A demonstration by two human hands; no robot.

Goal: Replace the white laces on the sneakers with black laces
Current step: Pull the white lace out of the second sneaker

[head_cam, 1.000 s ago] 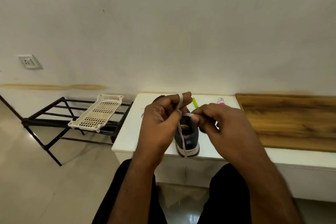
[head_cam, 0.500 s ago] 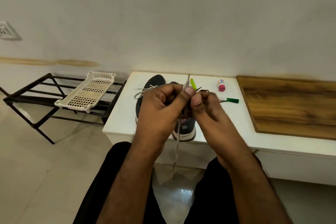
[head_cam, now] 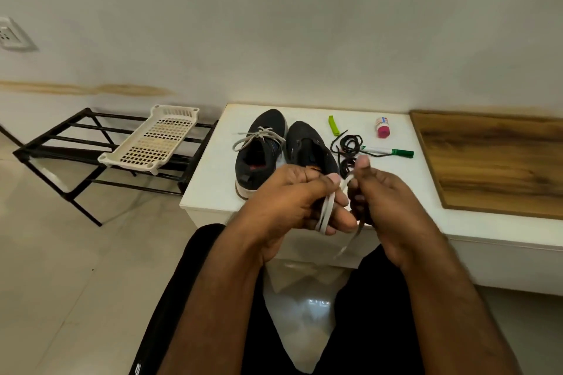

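Both hands hold the removed white lace (head_cam: 327, 213): our left hand (head_cam: 292, 201) has it looped round the fingers with the thumb pressing on top, and our right hand (head_cam: 384, 201) curls its fingers on the strand just beside, thumb raised. So each grip is closed on the lace, in front of the worktop (head_cam: 210, 189) edge. One loose end hangs down between the knees.

Handling, as we judge it: the lace is flat, light and limp. It carries no shape of its own and will slip off a loose grip, so we wind it under light tension and pinch the coil itself, not the tail.

The black laces (head_cam: 348, 146) lie coiled on the worktop, just right of the right sneaker (head_cam: 307, 143). They look thin and round; we would take hold at a tip, which is the stiffest part for threading eyelets.

The right sneaker shows no lace. The left sneaker (head_cam: 259, 149) carries its white lace (head_cam: 259, 135), loosened. Both shoes look light, with soft uppers; steady them at the heel.

Writing: a small white mark shows on the dark trouser leg (head_cam: 138, 370) at the bottom edge, unreadable. The small bottle (head_cam: 382, 128) and green marker (head_cam: 390, 151) carry no legible text.
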